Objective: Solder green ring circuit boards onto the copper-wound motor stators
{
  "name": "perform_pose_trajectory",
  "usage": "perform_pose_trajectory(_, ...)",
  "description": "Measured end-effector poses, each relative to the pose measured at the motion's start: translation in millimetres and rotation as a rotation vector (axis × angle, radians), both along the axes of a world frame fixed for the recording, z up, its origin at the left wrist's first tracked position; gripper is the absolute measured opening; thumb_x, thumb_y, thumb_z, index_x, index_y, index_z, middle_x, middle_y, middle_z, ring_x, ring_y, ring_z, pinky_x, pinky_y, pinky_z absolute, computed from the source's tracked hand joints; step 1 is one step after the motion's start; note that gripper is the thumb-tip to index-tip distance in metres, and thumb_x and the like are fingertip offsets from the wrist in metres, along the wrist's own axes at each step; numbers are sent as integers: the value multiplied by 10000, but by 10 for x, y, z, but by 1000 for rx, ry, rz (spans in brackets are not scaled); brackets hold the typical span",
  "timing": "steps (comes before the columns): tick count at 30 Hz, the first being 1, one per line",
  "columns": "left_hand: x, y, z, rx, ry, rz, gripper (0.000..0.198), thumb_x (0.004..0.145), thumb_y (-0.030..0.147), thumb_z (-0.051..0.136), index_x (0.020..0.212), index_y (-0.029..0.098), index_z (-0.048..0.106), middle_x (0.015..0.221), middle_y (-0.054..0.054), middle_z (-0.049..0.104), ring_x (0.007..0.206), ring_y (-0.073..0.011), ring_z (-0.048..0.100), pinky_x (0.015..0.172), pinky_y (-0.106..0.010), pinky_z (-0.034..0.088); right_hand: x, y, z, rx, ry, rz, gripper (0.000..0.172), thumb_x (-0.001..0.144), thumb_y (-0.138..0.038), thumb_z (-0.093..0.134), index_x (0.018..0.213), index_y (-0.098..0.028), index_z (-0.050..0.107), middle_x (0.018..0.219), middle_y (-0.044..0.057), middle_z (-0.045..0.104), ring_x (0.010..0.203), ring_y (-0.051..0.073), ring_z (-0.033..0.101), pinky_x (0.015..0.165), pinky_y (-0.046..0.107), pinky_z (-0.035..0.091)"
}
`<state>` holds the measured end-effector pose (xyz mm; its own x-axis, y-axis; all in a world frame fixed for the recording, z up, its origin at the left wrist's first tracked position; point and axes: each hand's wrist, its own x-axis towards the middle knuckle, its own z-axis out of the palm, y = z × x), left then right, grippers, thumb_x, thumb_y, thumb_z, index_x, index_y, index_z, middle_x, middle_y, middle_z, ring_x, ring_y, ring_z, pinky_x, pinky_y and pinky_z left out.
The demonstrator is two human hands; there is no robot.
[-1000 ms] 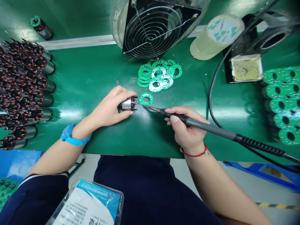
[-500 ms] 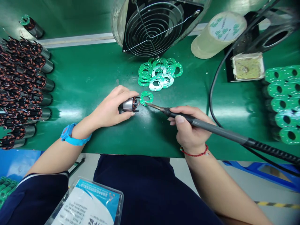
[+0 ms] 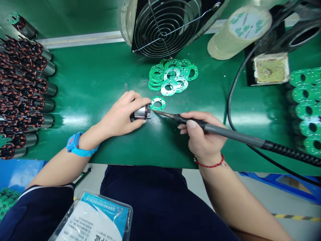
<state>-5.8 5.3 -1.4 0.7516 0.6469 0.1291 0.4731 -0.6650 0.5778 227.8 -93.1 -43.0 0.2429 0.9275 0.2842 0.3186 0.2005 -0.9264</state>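
Observation:
My left hand (image 3: pixel 122 114) is closed around a motor stator (image 3: pixel 141 112), a metal cylinder with copper windings, lying on its side with its winding end facing right. In my right hand (image 3: pixel 203 135) is a soldering iron (image 3: pixel 223 132), gripped like a pen. Its tip points left and reaches the winding end of the stator; whether it touches cannot be made out. Just above the tip lies one green ring-shaped circuit board (image 3: pixel 162 99), beside the stator's end. A pile of similar ring boards (image 3: pixel 169 87) sits further back.
Rows of stators (image 3: pixel 47 104) stand at the left. A fan (image 3: pixel 163 33) is at the back, near a roll of tape (image 3: pixel 238 31) and a soldering sponge (image 3: pixel 271 68). Board-topped stators (image 3: pixel 309 129) fill the right side. The iron's cable (image 3: pixel 229 103) loops across the table.
The iron's tip has moved slightly left, from the loose ring board toward the stator's end. The view has shifted a little. Both hands keep their grip.

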Motion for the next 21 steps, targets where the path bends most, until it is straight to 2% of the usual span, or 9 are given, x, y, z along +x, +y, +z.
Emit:
perform_pose_trajectory(11, 28, -30, -3, 55, 90, 24, 467, 825, 220, 614, 1284, 218, 527, 1108, -89, 533, 1040, -255, 513, 899, -443, 464, 17, -21, -1, 25, -125, -7, 152, 878, -337, 626, 983, -264, 709, 807, 9, 717, 566, 141, 655, 525, 281, 566)
perform_pose_trajectory(16, 31, -27, -5, 59, 96, 16, 450, 832, 220, 596, 1277, 210, 530, 1108, -96, 528, 1035, -254, 501, 902, -439, 447, 16, 2, 26, 111, -147, -56, 172, 872, -312, 627, 1032, -277, 678, 891, 34, 721, 597, 162, 667, 506, 301, 554)
perform_pose_trajectory(21, 32, -27, -9, 75, 100, 9, 434, 838, 235, 589, 1267, 195, 539, 1100, -103, 526, 1027, -255, 492, 895, -431, 437, -4, 54, 98, 214, -250, 16, 212, 820, -216, 671, 1024, -275, 668, 866, 15, 721, 627, 158, 657, 554, 302, 546)
